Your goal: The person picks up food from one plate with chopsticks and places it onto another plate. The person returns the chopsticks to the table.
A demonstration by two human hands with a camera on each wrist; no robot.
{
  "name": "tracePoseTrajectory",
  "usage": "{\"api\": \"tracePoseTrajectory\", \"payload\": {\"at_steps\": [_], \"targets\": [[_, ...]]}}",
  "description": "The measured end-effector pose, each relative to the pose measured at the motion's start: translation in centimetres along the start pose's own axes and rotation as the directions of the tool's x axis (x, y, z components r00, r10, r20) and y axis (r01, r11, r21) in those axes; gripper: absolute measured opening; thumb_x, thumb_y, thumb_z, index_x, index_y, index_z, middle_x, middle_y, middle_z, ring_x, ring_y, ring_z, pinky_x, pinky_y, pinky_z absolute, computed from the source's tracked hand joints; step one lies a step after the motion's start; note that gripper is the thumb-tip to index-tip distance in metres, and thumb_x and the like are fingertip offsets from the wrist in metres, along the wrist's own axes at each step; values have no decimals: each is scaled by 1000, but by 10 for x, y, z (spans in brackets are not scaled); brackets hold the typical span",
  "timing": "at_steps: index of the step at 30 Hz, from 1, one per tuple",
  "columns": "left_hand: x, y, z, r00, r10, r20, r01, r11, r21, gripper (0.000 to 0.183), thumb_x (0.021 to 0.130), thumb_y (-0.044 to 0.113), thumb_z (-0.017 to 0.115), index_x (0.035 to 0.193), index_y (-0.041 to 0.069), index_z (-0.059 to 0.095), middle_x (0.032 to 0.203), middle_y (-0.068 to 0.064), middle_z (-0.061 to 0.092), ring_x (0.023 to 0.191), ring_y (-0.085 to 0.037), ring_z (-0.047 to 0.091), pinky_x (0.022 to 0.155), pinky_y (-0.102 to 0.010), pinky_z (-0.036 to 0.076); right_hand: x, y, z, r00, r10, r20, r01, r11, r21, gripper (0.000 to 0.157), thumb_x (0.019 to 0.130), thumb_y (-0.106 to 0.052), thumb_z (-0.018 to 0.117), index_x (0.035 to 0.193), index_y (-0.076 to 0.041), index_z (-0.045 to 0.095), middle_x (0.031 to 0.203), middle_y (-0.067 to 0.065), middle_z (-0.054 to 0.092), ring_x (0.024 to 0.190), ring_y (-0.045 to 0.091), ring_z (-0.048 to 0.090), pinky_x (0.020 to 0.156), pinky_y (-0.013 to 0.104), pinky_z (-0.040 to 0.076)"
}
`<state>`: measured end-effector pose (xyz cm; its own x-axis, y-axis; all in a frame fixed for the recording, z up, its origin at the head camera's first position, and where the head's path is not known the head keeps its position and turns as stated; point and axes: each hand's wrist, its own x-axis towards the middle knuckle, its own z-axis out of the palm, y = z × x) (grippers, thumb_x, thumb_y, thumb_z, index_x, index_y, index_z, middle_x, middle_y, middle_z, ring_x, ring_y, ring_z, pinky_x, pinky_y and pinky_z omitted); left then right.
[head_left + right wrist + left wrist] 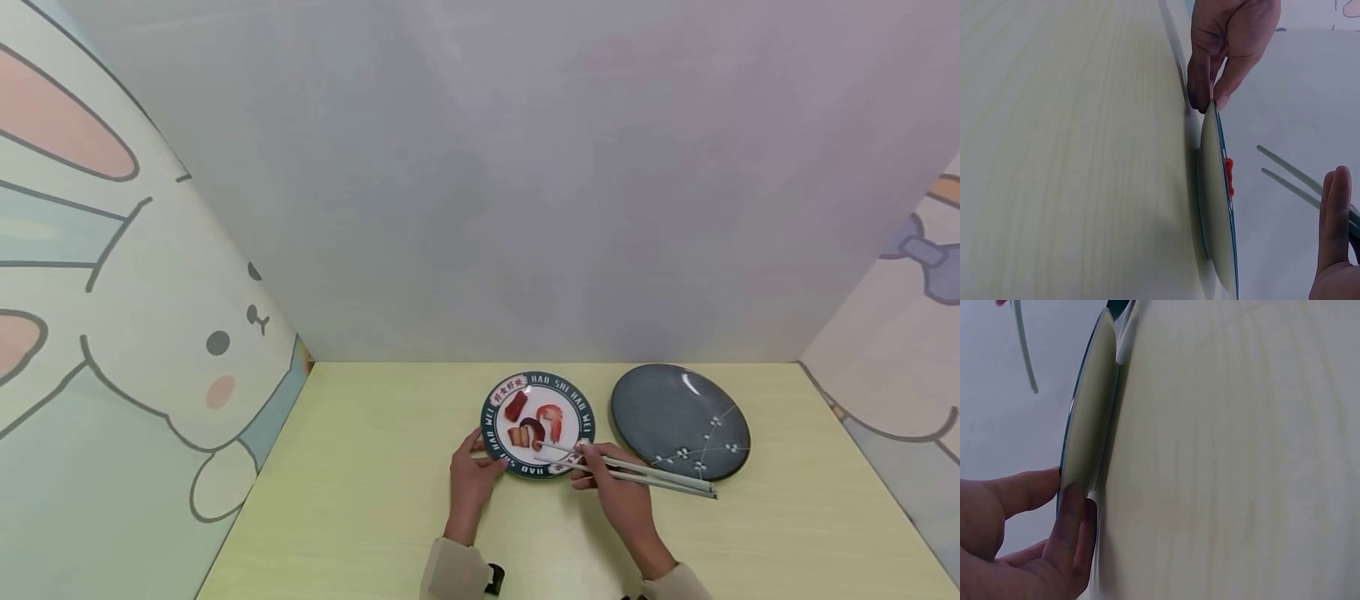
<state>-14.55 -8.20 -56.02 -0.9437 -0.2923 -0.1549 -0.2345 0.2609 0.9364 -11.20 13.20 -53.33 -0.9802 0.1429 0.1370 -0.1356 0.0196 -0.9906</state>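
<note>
A small white plate with a dark green lettered rim carries several food pieces: a shrimp, a dark red chunk, a brown-capped mushroom slice and a brown striped piece. My left hand pinches the plate's left edge, thumb above and fingers beneath, as the left wrist view shows. In my right hand is a pair of pale green chopsticks. Their tips are slightly parted over the plate, beside the mushroom slice in the head view. From the right wrist camera, the chopsticks hover above the plate's surface.
To the right, a larger dark blue-grey plate with white blossoms lies on the pale wooden table; the chopsticks' rear ends overlap its front edge. Behind the table rises a grey wall, with cartoon-printed panels at both sides.
</note>
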Motion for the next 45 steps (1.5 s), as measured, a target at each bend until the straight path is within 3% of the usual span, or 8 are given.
{"api": "tracePoseTrajectory", "payload": {"at_steps": [10, 16, 23, 30, 45], "targets": [[0, 0, 0, 1000, -2, 0, 2, 1000, -2, 70, 82, -9, 82, 147, -5, 56, 117, -16, 65, 85, -19, 69, 70, -31, 57, 2, 4, 18, 998, 27, -63, -21, 996, 91, 22, 105, -1, 62, 109, 20, 69, 84, 28, 73, 67, 12, 76, 62, 31, 62], [0, 0, -1, 1000, 21, -2, -21, 1000, -1, 70, 81, -10, 82, 146, -7, 56, 116, -17, 65, 85, -20, 70, 71, -33, 58, 4, 4, 25, 991, 107, -76, -97, 988, 122, 24, 105, -3, 63, 113, 19, 69, 87, 30, 74, 68, 13, 77, 64, 32, 62], [-1, 1, -1, 1000, 25, -4, -25, 1000, -11, 70, 81, -10, 82, 146, -7, 56, 116, -17, 66, 85, -20, 69, 72, -34, 59, 5, 4, 31, 984, 164, -70, -155, 982, 112, 27, 106, -5, 63, 118, 19, 66, 92, 29, 73, 68, 13, 76, 67, 32, 63], [-1, 0, 0, 1000, 14, -6, -14, 1000, -15, 69, 82, -9, 82, 146, -6, 57, 116, -16, 66, 82, -18, 67, 67, -28, 55, 7, 7, 38, 983, 163, -85, -154, 983, 101, 27, 106, -7, 62, 118, 17, 66, 89, 29, 74, 66, 11, 75, 66, 30, 63], [0, -2, 1, 1000, 9, -4, -9, 1000, -13, 69, 82, -9, 82, 146, -5, 57, 116, -16, 67, 83, -17, 67, 69, -31, 57, 12, 10, 49, 973, 186, -134, -175, 980, 90, 26, 107, -6, 60, 115, 18, 66, 89, 27, 71, 65, 11, 75, 65, 30, 62]]}}
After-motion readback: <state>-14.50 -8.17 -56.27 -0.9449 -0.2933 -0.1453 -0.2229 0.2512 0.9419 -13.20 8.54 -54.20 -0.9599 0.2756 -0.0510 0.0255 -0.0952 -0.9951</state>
